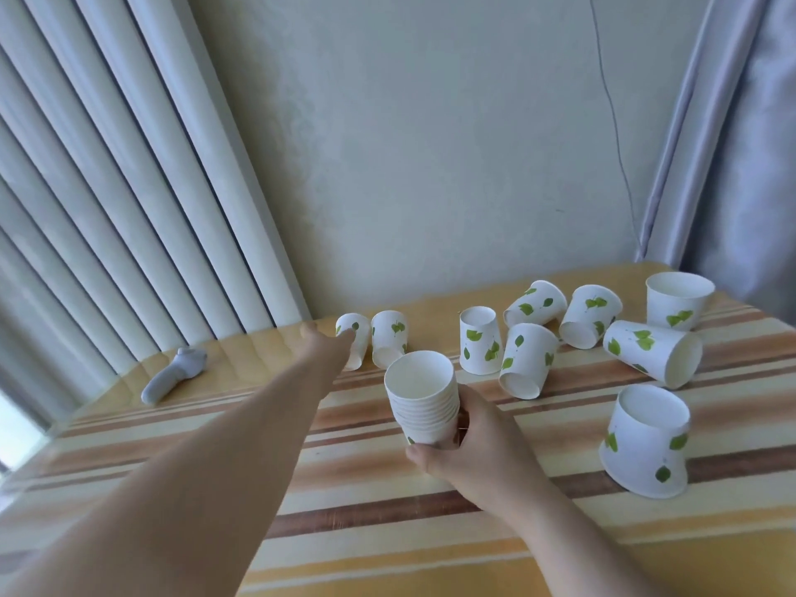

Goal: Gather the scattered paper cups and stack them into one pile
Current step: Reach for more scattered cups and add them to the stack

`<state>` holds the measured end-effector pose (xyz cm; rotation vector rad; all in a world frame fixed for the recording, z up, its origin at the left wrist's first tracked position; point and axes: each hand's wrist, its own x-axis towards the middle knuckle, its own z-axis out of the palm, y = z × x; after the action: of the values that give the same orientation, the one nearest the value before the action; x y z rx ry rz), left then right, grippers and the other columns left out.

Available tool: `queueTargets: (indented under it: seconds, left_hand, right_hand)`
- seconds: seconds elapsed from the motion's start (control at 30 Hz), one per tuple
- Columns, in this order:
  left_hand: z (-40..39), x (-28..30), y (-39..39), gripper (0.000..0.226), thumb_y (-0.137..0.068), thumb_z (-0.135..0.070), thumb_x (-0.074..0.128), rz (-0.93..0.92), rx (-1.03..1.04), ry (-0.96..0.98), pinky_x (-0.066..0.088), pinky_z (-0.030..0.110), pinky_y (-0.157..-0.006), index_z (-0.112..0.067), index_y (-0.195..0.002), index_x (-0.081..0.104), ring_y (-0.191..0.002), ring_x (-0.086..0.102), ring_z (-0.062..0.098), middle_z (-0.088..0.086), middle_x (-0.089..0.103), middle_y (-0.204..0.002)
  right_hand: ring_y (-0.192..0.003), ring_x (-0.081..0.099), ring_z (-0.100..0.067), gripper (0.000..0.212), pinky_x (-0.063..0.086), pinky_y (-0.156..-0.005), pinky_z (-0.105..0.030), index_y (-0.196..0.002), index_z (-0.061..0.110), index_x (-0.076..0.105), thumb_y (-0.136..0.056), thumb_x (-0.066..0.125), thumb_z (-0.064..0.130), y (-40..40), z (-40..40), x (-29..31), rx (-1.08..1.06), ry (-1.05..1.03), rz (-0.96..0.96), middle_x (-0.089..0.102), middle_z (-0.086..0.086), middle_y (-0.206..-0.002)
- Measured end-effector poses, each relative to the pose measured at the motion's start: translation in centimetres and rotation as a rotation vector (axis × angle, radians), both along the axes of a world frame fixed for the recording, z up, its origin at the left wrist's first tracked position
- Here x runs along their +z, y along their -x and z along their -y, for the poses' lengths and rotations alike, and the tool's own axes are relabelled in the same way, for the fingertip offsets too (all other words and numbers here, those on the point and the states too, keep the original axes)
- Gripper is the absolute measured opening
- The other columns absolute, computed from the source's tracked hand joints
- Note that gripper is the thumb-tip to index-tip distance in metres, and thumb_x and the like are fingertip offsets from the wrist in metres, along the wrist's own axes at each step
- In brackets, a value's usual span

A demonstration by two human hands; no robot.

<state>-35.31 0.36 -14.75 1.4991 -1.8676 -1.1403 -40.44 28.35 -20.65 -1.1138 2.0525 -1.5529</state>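
White paper cups with green leaf prints lie scattered over the striped table point(387, 510). My right hand point(465, 441) grips a stack of nested cups point(424, 398), mouth up, near the table's middle. My left hand point(329, 342) is stretched far forward, its fingers touching a fallen cup point(355, 340) at the back left; whether they close on it is unclear. A second fallen cup point(389, 338) lies just right of it. Further right are an upside-down cup point(480, 340), several tipped cups point(527, 359), an upright cup point(678, 299) and a large near cup point(646, 441).
A white handle-shaped device point(172, 374) lies at the table's back left. Vertical blinds point(107, 187) hang on the left, a pale wall point(430, 144) stands behind the table, and a curtain point(741, 144) hangs at the right. A thin cable point(611, 122) runs down the wall.
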Motion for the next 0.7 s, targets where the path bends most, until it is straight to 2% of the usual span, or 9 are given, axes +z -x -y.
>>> queueTargets:
  seconds: [0.13, 0.23, 0.3, 0.37, 0.4, 0.5, 0.57, 0.63, 0.7]
  left_hand:
    - [2.2, -2.2, 1.8, 0.096, -0.098, -0.065, 0.060, 0.163, -0.066, 0.020, 0.051, 0.053, -0.104, -0.022, -0.170, 0.013, -0.128, 0.057, 0.042, 0.013, 0.054, -0.150]
    - [2.7, -2.6, 1.4, 0.098, -0.101, -0.065, 0.059, 0.229, -0.174, 0.069, 0.044, 0.045, -0.095, -0.032, -0.174, 0.002, -0.138, 0.052, 0.038, 0.008, 0.044, -0.164]
    - [2.1, -1.9, 0.3, 0.109, -0.097, -0.057, 0.073, 0.123, -0.160, 0.060, 0.048, 0.041, -0.083, -0.037, -0.174, -0.002, -0.115, 0.061, 0.035, 0.005, 0.053, -0.146]
    - [0.9, -0.9, -1.3, 0.110, -0.093, -0.042, 0.082, 0.040, -0.154, 0.063, 0.049, 0.035, -0.069, -0.037, -0.172, 0.006, -0.088, 0.060, 0.023, 0.000, 0.051, -0.132]
    - [0.2, -0.5, -2.1, 0.106, -0.091, -0.033, 0.085, -0.030, -0.141, 0.050, 0.053, 0.037, -0.071, -0.032, -0.171, 0.016, -0.087, 0.062, 0.022, 0.000, 0.054, -0.133]
    - [-2.9, 1.2, -4.5, 0.076, -0.086, -0.007, 0.089, -0.434, -0.118, -0.074, 0.063, 0.046, -0.101, -0.012, -0.151, 0.050, -0.118, 0.072, 0.036, 0.017, 0.067, -0.138]
    - [-5.9, 2.9, -5.9, 0.060, -0.089, -0.001, 0.087, -0.681, -0.229, -0.151, 0.066, 0.039, -0.096, -0.005, -0.141, 0.058, -0.124, 0.073, 0.037, 0.020, 0.071, -0.135]
    - [-9.2, 4.6, -7.0, 0.071, -0.086, -0.009, 0.089, -0.870, -0.404, -0.207, 0.066, 0.037, -0.092, -0.003, -0.147, 0.054, -0.123, 0.075, 0.034, 0.020, 0.072, -0.136]
    - [-11.7, 5.7, -7.9, 0.085, -0.079, -0.020, 0.091, -0.892, -0.537, -0.187, 0.062, 0.041, -0.100, -0.012, -0.154, 0.051, -0.127, 0.073, 0.034, 0.021, 0.072, -0.139]
  right_hand:
    - [-0.090, 0.067, 0.008, 0.043, 0.046, -0.064, -0.007, -0.103, 0.054, 0.064, -0.065, 0.086, 0.057, 0.4, 0.1, -0.3, 0.017, 0.009, 0.004, 0.072, 0.036, -0.101]
    - [-0.093, 0.069, 0.005, 0.046, 0.048, -0.068, -0.010, -0.106, 0.055, 0.064, -0.065, 0.087, 0.057, 0.5, 0.3, -0.4, 0.018, 0.008, 0.009, 0.073, 0.034, -0.104]
    - [-0.092, 0.070, 0.003, 0.049, 0.053, -0.072, -0.018, -0.108, 0.057, 0.064, -0.064, 0.087, 0.057, 0.5, 0.4, -0.5, 0.009, 0.005, 0.018, 0.074, 0.032, -0.104]
    - [-0.092, 0.070, 0.004, 0.054, 0.053, -0.072, -0.020, -0.110, 0.062, 0.061, -0.062, 0.086, 0.057, 0.4, 0.4, -0.4, 0.005, 0.001, 0.018, 0.074, 0.033, -0.103]
    - [-0.091, 0.069, 0.005, 0.055, 0.053, -0.071, -0.020, -0.109, 0.064, 0.059, -0.062, 0.086, 0.058, 0.3, 0.4, -0.3, 0.001, -0.004, 0.012, 0.073, 0.034, -0.103]
    - [-0.091, 0.069, 0.007, 0.053, 0.050, -0.068, -0.017, -0.107, 0.063, 0.060, -0.062, 0.086, 0.058, 0.0, 0.3, 0.1, -0.009, -0.011, 0.009, 0.073, 0.036, -0.102]
    - [-0.091, 0.068, 0.009, 0.050, 0.049, -0.066, -0.015, -0.105, 0.061, 0.062, -0.061, 0.085, 0.060, 0.0, 0.2, 0.1, -0.017, -0.021, 0.003, 0.072, 0.038, -0.102]
    - [-0.092, 0.068, 0.011, 0.048, 0.050, -0.070, -0.019, -0.105, 0.056, 0.064, -0.061, 0.085, 0.061, 0.0, 0.2, 0.1, -0.017, -0.029, 0.004, 0.071, 0.040, -0.103]
    - [-0.093, 0.068, 0.011, 0.050, 0.051, -0.072, -0.022, -0.108, 0.053, 0.066, -0.062, 0.085, 0.062, -0.1, 0.1, 0.2, -0.022, -0.036, -0.002, 0.072, 0.040, -0.104]
